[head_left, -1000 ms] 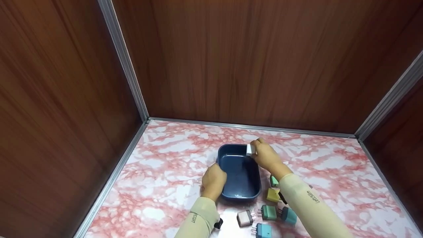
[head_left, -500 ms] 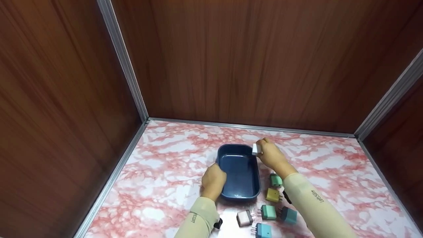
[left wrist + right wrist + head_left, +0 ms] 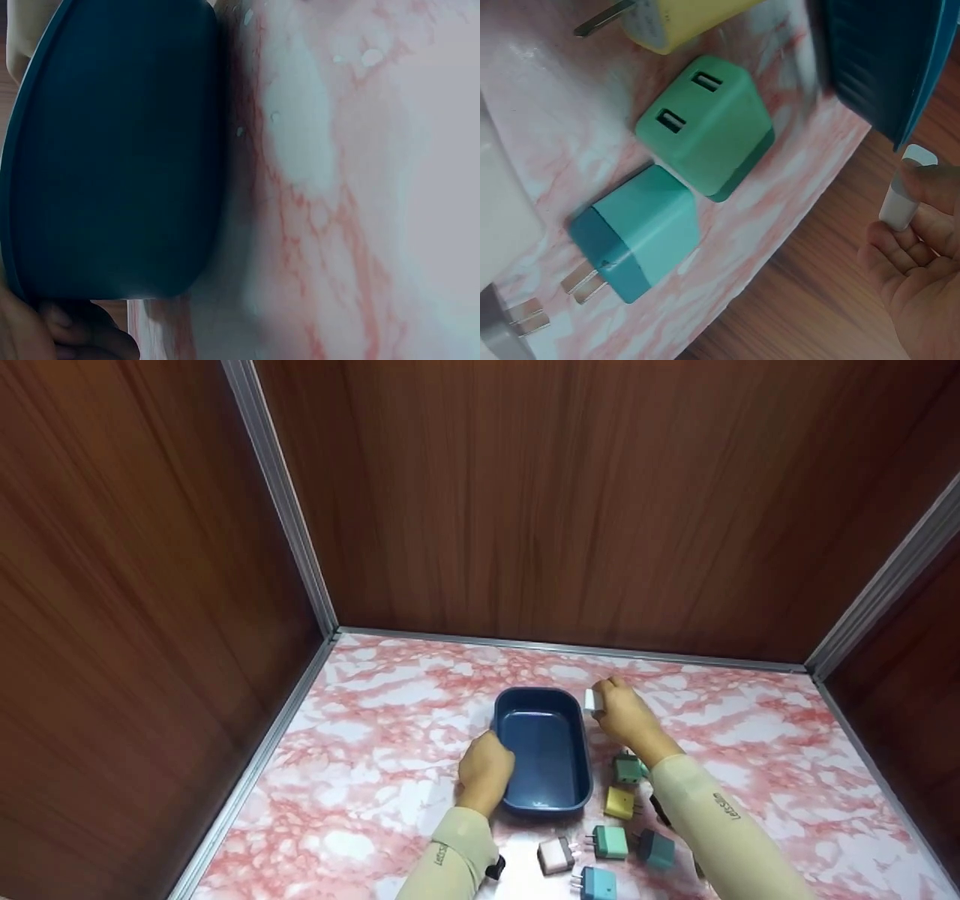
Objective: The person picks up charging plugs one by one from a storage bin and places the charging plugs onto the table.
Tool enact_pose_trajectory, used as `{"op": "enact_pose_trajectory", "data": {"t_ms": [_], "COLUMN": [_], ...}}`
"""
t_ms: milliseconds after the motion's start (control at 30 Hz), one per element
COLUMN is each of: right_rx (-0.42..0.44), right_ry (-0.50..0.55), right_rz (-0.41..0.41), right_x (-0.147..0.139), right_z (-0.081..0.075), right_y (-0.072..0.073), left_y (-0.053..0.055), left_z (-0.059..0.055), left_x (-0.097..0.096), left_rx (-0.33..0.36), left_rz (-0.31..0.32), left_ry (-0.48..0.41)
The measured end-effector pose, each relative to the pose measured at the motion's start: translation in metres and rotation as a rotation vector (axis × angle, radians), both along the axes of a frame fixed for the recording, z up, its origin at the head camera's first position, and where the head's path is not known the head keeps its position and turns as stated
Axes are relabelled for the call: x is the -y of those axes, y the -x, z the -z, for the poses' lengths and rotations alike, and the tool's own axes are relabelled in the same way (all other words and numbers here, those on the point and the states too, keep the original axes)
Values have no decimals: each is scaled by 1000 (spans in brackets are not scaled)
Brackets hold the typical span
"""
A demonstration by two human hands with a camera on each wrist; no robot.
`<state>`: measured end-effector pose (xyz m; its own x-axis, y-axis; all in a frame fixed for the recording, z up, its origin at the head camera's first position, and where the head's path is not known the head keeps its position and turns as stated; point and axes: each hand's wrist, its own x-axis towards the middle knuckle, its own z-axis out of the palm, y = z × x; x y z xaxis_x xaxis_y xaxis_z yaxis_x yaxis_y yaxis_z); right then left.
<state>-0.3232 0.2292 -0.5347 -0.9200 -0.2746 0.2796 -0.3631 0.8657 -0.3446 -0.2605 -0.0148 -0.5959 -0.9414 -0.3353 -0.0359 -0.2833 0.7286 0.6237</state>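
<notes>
My left hand (image 3: 486, 769) grips the left rim of a dark blue plastic bin (image 3: 544, 757). The bin's inside shows bare. In the left wrist view, curled fingertips (image 3: 90, 330) appear at the edge of the bin wall (image 3: 120, 150). Just outside the bin's far right corner, my right hand (image 3: 628, 718) pinches a small white and grey charger (image 3: 590, 702) between thumb and fingers. The right wrist view shows the same charger (image 3: 898, 204) held under the thumb, near the bin's corner; its prongs are hidden.
Several USB chargers lie right and in front of the bin: green (image 3: 627, 769), yellow (image 3: 619, 803), mint (image 3: 610, 842), dark teal (image 3: 656, 850), light blue (image 3: 598, 883) and whitish (image 3: 555, 856). Brown wood-look walls (image 3: 525, 510) enclose the red-and-white marbled table (image 3: 360, 780).
My right hand has moved right with the charger, from over the bin's far right corner to outside its rim. The left hand and bin have stayed put.
</notes>
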Motion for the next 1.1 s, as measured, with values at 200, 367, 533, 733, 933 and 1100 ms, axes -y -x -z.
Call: {"op": "enact_pose_trajectory", "data": {"t_ms": [200, 367, 533, 733, 933, 1100], "right_rx": [0, 0, 9, 23, 30, 59], "right_ry": [-5, -18, -20, -16, -28, -29], "right_rz": [0, 7, 4, 11, 8, 10], "right_x": [-4, -7, -10, -13, -14, -15], "right_z": [4, 8, 12, 16, 23, 29], "right_y": [0, -1, -3, -4, -6, -7], "left_y": [0, -2, -2, -2, -2, -1], "left_z": [0, -2, -1, 0, -1, 0], "left_x": [0, 0, 0, 0, -1, -1], "left_rx": [2, -6, -15, -29, -17, -8], "left_rz": [1, 1, 9, 14, 7, -1], "left_ry": [2, -5, 2, 14, 16, 20]}}
